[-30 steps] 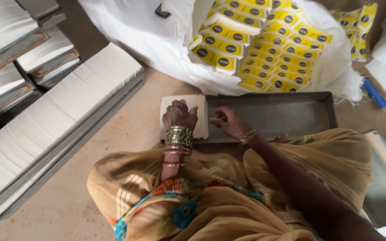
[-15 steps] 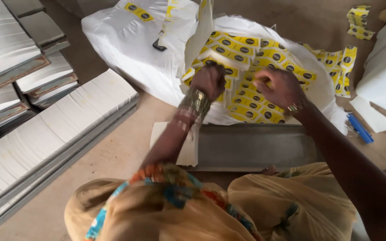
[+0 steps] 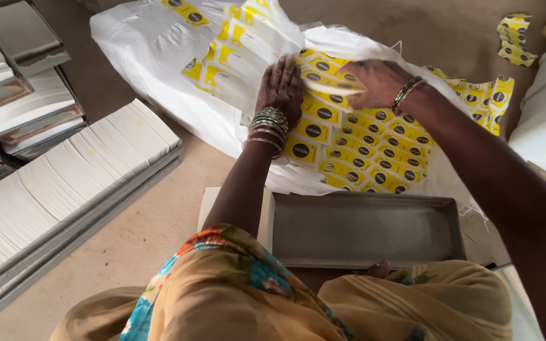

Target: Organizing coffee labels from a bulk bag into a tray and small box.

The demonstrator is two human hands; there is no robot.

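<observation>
Both my hands rest on a spread of yellow labels with dark round marks (image 3: 355, 151), which lie in overlapping rows on a white sack (image 3: 159, 57). My left hand (image 3: 280, 85), bangles at the wrist, lies flat on the labels with fingers apart. My right hand (image 3: 374, 82) is blurred; its fingers curl over the labels at the top of the pile, and whether it grips any I cannot tell. A shallow grey metal tray (image 3: 361, 230) stands in front of my knees, with a white stack of sheets (image 3: 208, 205) at its left end.
Long rows of white sheets in metal trays (image 3: 64, 189) run along the left, with more stacked trays (image 3: 14, 88) behind. Loose yellow labels (image 3: 513, 38) lie at the far right beside a white stack (image 3: 545, 120). Bare floor (image 3: 153, 227) lies between.
My hands went from the white stack by the tray up onto the yellow labels on the sack, then shifted further up. The view has tilted toward the sack.
</observation>
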